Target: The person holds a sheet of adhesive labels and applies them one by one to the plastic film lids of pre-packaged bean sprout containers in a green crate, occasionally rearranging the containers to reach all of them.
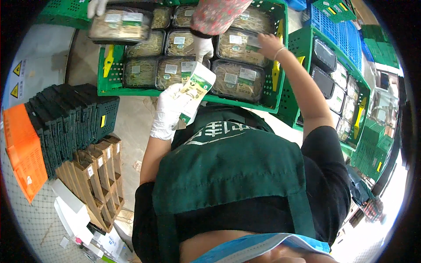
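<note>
My left hand (168,107), in a white glove, holds a folded strip of green and white printed labels (198,90) over the near edge of a green plastic crate (190,95). Inside the crate sit several clear-lidded black trays of pale sprouts (238,80), most bearing labels. My right hand (271,46) is bare, with a band at the wrist. Its fingertips touch a green label (254,44) on a tray (228,49) at the right; whether they grip the label I cannot tell.
Opposite me, a co-worker's gloved hand (203,49) reaches into the crate from a floral sleeve (217,16). Another gloved hand (97,8) touches a raised sprout tray (120,24). A second green crate (358,93) holds packed trays at right. Black folded crates (65,121) stand left.
</note>
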Tool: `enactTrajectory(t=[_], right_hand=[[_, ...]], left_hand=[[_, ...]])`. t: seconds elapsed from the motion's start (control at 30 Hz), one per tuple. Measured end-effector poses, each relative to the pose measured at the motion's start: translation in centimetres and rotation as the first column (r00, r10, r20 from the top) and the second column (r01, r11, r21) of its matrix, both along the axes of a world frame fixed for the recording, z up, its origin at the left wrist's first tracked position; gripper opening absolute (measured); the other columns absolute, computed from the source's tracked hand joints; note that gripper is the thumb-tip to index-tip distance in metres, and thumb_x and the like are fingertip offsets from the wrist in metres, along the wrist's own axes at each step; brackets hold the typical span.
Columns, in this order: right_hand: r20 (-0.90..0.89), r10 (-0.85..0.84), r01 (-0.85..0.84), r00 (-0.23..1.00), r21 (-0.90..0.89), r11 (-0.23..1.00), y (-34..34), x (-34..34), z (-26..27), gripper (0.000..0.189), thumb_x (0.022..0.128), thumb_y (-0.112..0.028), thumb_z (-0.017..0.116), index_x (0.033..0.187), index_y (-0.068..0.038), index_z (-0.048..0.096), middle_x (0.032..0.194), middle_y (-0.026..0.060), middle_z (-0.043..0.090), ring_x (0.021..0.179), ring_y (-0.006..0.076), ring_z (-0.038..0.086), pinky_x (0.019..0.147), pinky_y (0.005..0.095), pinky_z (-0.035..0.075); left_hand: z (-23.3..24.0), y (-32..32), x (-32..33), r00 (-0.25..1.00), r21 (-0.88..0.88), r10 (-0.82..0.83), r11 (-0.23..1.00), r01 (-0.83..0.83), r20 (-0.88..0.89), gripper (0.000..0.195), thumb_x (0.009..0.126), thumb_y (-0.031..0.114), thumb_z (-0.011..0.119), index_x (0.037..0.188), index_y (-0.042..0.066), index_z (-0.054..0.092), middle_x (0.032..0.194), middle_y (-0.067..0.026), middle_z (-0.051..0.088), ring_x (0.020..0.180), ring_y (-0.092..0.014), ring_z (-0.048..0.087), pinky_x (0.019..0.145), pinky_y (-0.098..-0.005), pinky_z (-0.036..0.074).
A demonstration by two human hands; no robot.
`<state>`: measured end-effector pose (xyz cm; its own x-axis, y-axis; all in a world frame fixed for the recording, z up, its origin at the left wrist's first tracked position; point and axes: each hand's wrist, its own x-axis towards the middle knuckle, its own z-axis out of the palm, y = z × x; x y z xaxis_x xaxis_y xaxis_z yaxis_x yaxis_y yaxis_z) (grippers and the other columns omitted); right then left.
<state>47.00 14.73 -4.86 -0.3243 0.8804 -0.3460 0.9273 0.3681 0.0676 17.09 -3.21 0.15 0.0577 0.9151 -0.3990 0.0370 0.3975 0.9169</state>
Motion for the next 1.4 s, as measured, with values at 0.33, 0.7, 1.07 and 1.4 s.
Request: enactTrajectory(t=[0.33,0.7,1.07,1.4], right_hand=[[-0.734,-0.103,-0.006,0.672,-0.144,0.99,-5.1,-4.9,4.5,0.053,0.073,-0.031,0.06,0.114,-0.004,0.041,0.092,0.0159,0.055,0.087,0.0264,0.053,0.076,0.0338,0.042],[-0.951,-0.051,-0.13,0.304,-0.094,0.987,-12.0,-10.3,8.2,0.017,0.07,-0.01,0.059,0.087,-0.005,0.056,0.074,0.0134,0.059,0.066,0.0311,0.057,0.059,0.0334,0.046],[0.075,-0.163,0.15,0.984,0.161,0.976,9.6,0.0,0.2,0.038,0.077,-0.017,0.048,0.111,-0.004,0.039,0.109,0.0171,0.048,0.106,0.0324,0.043,0.087,0.0409,0.036],[-0.624,-0.204,0.042,0.754,-0.264,0.963,2.7,-10.2,1.3,0.064,0.076,-0.044,0.054,0.122,-0.004,0.034,0.112,0.0175,0.047,0.102,0.0276,0.047,0.085,0.0324,0.038]], left_hand=[[-0.4,-1.0,0.1,0.949,0.16,0.069,0.979,-0.123,0.307,0.032,0.075,-0.004,0.053,0.106,-0.004,0.046,0.097,-0.0113,0.057,0.086,-0.017,0.057,0.072,-0.0277,0.048],[2.6,1.6,1.2,0.994,0.155,-0.027,0.987,0.044,-0.106,0.012,0.075,0.009,0.061,0.085,0.002,0.059,0.073,-0.0006,0.057,0.064,-0.004,0.048,0.056,-0.018,0.04],[3.9,-0.3,-5.3,0.944,-0.105,0.328,0.94,-0.323,0.029,0.015,0.075,0.006,0.058,0.087,-0.002,0.058,0.075,-0.0056,0.06,0.065,-0.009,0.055,0.058,-0.0187,0.043],[2.8,-1.4,-7.1,0.909,-0.07,0.31,0.951,-0.302,0.277,0.034,0.075,-0.003,0.054,0.109,-0.003,0.047,0.1,-0.0088,0.055,0.09,-0.014,0.053,0.079,-0.0252,0.044]])
